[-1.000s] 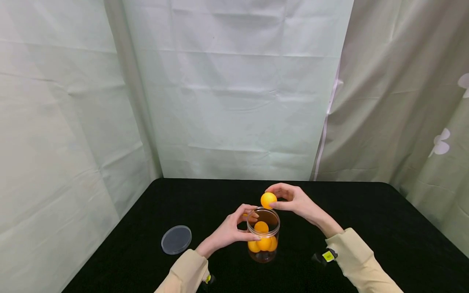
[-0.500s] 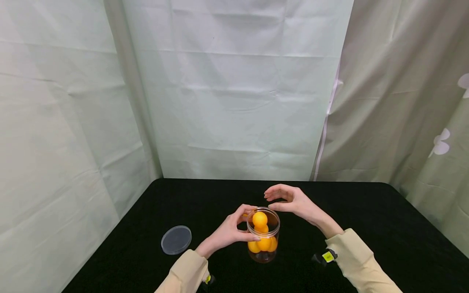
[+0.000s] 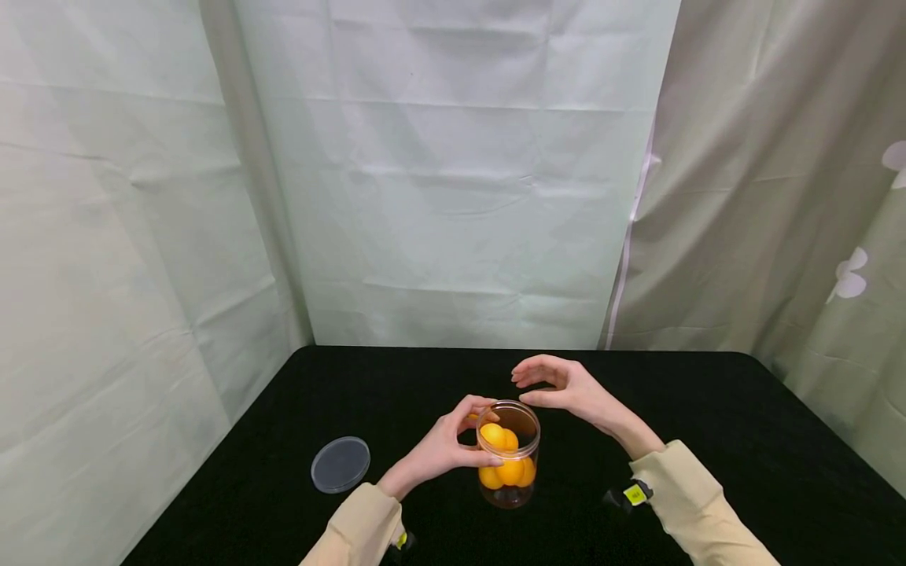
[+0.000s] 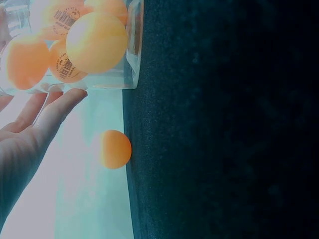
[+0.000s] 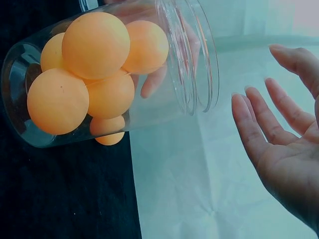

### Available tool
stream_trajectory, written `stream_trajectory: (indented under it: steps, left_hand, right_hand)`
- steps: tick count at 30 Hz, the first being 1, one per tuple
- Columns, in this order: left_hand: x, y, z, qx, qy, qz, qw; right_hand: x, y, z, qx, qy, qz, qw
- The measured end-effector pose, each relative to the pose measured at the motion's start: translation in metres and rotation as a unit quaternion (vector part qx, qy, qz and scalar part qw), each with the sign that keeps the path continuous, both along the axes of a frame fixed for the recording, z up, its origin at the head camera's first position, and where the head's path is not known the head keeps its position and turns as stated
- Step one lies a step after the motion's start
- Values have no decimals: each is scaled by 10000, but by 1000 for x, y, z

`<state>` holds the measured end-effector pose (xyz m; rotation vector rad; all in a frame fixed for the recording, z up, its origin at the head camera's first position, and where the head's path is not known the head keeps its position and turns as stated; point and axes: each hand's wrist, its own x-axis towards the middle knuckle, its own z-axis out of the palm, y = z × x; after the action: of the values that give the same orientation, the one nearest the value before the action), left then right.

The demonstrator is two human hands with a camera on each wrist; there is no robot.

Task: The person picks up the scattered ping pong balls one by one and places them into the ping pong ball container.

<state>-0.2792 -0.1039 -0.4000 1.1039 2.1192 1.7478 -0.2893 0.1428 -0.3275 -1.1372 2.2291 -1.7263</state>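
My left hand point(image 3: 453, 442) grips a clear plastic jar point(image 3: 524, 448) by its left side, thumb at the front near the threaded neck and fingers behind. Several orange ping-pong balls point(image 5: 95, 46) lie piled inside, some with printed markings in the left wrist view. The jar stands upright, its mouth uncovered. Just right of and above the rim, my right hand point(image 3: 566, 385) holds nothing, its fingers loosely bent and parted from the thumb. One more orange ball point(image 4: 115, 149) sits on the table outside the jar, mostly hidden behind my left hand in the head view.
A round translucent lid point(image 3: 340, 464) lies flat on the black-covered table point(image 3: 672, 409), left of my left forearm. Pale curtains point(image 3: 453, 196) hang behind the table and along both sides.
My right hand has let go of a ping-pong ball over the jar's mouth. The ball has dropped in and settled at the left of the pile. My left hand stays in place.
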Motion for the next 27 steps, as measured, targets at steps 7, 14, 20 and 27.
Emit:
stream_trajectory:
  steps: [7,14,20,27]
  left_hand:
    - [0,0,1,1,-22,-17,10000]
    - [-2,1,0,40,12,-54,10000]
    - [1,2,4,-43,-97,-32,9999]
    - [14,2,23,-36,-118,-92,9999]
  right_hand:
    - [1,1,1,42,40,-17,10000]
    - [-5,7,-7,125,-42,-91,9999]
    - [-7,12,-13,173,-94,-8,9998]
    - [-9,16,-24,228,-334,252,9989]
